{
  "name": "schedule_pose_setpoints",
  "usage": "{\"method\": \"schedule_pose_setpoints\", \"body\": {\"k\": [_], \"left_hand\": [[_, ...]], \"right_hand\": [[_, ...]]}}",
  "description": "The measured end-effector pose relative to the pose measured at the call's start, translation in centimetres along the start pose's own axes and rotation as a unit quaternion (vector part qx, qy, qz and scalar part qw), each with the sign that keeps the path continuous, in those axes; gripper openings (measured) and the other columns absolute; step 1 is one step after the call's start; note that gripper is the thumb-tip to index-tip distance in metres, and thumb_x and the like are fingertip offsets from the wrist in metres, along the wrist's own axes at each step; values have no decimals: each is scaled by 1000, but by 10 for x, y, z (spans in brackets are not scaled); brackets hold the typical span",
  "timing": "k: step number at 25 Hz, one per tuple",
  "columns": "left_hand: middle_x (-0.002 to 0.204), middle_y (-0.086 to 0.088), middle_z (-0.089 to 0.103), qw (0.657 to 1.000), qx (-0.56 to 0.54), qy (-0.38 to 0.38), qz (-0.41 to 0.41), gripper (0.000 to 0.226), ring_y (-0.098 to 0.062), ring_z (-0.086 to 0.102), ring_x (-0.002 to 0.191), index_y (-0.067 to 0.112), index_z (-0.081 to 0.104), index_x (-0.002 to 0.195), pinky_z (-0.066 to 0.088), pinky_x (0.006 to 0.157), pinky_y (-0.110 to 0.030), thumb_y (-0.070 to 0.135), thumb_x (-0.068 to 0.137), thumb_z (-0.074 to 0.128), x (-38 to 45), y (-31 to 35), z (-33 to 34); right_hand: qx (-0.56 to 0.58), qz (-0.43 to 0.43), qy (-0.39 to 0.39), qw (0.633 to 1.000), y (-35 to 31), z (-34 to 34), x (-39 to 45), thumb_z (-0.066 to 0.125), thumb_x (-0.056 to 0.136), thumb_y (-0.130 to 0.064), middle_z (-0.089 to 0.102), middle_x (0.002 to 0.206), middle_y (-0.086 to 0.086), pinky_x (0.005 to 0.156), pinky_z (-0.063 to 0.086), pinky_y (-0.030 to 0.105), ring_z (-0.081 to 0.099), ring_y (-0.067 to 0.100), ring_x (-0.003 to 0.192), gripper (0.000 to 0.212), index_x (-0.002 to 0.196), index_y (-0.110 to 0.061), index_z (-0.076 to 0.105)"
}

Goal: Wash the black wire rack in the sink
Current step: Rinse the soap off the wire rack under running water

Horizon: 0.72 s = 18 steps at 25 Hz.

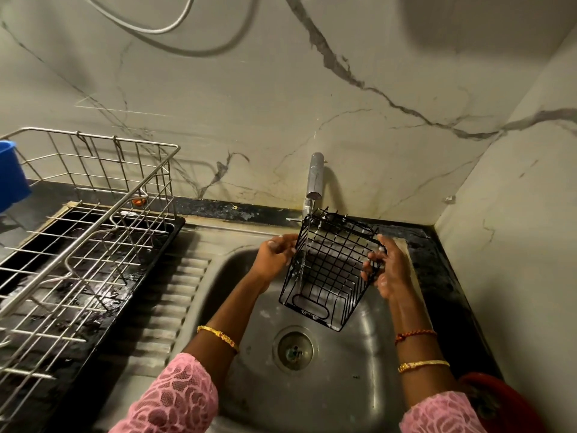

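Observation:
The black wire rack (327, 270), a small basket shape, hangs tilted over the steel sink (343, 385) under the tap (314, 178). A thin stream of water runs from the tap onto its left side. My left hand (278, 250) grips the rack's upper left edge. My right hand (385, 267) holds its right side, fingers curled through the wires. Both hands look wet and soapy.
A large steel dish-drying rack (87, 232) stands on a black tray on the left counter, a blue container (11, 176) behind it. The ribbed drainboard (175, 295) lies between it and the basin. The drain (295, 348) sits below the rack. A red object (499, 398) is at lower right.

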<state>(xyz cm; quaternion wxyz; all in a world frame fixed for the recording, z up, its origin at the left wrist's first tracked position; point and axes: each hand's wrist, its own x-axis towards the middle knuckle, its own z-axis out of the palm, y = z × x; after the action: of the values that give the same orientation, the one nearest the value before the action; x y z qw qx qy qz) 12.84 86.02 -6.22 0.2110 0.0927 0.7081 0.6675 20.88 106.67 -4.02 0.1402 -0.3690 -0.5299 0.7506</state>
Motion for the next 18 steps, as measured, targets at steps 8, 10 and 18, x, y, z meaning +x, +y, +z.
{"method": "schedule_pose_setpoints", "body": {"k": [8, 10, 18], "left_hand": [[80, -5, 61, 993, 118, 24, -20, 36, -13, 57, 73, 13, 58, 80, 42, 63, -21, 47, 90, 54, -12, 17, 6], [83, -8, 59, 994, 65, -3, -83, 47, -17, 59, 76, 11, 56, 85, 42, 63, -24, 57, 90, 45, -14, 24, 2], [79, -6, 53, 972, -47, 10, -231, 45, -19, 55, 73, 10, 54, 87, 50, 67, -30, 56, 86, 53, -11, 31, -7]], "right_hand": [[-95, -3, -40, 995, -5, 9, -2, 61, 85, -36, 61, 74, 3, 56, 40, 26, 56, 15, 57, 20, 77, -18, 58], [-111, 10, -50, 992, -4, 12, 0, 59, 84, -38, 65, 81, 4, 58, 42, 25, 61, 17, 60, 18, 84, -20, 60], [-161, -2, -105, 981, -1, 24, -1, 46, 92, -36, 57, 114, 5, 64, 43, 30, 64, 23, 77, 21, 110, -25, 50]]}}
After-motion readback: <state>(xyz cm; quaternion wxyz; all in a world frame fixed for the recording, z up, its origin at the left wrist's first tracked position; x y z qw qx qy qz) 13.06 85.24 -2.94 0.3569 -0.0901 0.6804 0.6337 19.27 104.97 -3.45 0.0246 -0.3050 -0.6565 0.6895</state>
